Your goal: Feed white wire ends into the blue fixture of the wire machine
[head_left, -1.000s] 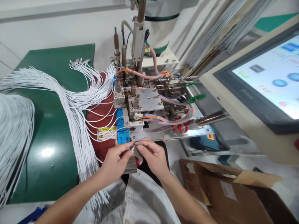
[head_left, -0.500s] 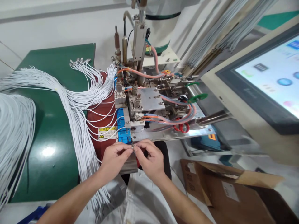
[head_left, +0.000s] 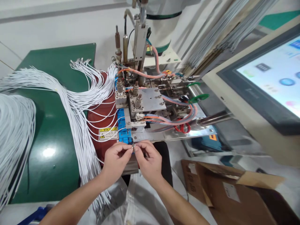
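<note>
My left hand (head_left: 117, 161) pinches the end of a white cable between thumb and index finger. The cable runs back under the hand toward the big bundle of white cables (head_left: 77, 137). Fingertip to fingertip with it, my right hand (head_left: 149, 159) is closed on the tiny wire tip of that cable, mostly hidden by the fingers. Just beyond both hands is a row of blue cable clamps (head_left: 124, 136) along the near side of a metal machine (head_left: 150, 101). Several white cables are seated in these clamps.
The green tabletop (head_left: 53, 175) carries another coil of white cables (head_left: 16, 137) at the left. A wire spool (head_left: 196, 92) with green flanges sits on the machine. To the right are a touchscreen panel (head_left: 264, 78) and an open cardboard box (head_left: 225, 193). A warning label (head_left: 108, 133) lies beside the clamps.
Both hands stay fingertip to fingertip at nearly the same spot. My right hand has turned slightly and shifted a little left; a bit more of the wire tip shows.
</note>
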Demonstrator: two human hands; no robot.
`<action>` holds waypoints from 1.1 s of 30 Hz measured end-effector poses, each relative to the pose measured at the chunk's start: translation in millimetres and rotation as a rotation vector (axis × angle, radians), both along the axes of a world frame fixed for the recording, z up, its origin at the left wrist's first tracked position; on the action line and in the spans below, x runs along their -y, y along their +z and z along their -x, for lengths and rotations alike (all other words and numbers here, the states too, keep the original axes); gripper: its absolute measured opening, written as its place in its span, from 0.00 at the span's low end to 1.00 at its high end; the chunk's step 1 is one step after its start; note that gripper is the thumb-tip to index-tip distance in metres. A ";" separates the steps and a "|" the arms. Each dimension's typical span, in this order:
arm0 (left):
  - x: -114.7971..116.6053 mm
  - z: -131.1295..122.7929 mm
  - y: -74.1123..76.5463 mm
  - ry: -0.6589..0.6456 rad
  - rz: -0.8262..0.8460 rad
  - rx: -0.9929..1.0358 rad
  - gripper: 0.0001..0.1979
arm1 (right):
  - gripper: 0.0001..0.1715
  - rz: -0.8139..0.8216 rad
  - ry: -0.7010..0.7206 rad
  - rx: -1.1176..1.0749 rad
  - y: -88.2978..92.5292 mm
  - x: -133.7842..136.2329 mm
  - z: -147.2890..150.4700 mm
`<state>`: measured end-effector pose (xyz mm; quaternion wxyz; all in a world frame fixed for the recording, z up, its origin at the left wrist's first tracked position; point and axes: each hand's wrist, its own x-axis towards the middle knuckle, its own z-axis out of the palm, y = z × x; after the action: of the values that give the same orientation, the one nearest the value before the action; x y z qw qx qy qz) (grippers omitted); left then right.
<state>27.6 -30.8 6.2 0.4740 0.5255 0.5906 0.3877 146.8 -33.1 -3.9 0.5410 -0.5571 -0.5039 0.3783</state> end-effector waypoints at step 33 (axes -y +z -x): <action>-1.2 8.4 -2.0 -0.022 0.002 -0.045 0.07 | 0.08 -0.012 0.146 -0.013 -7.2 -3.8 -3.9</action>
<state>19.2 -29.6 4.2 0.4655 0.5399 0.5958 0.3700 150.7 -29.4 -11.1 0.5183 -0.5132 -0.5420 0.4174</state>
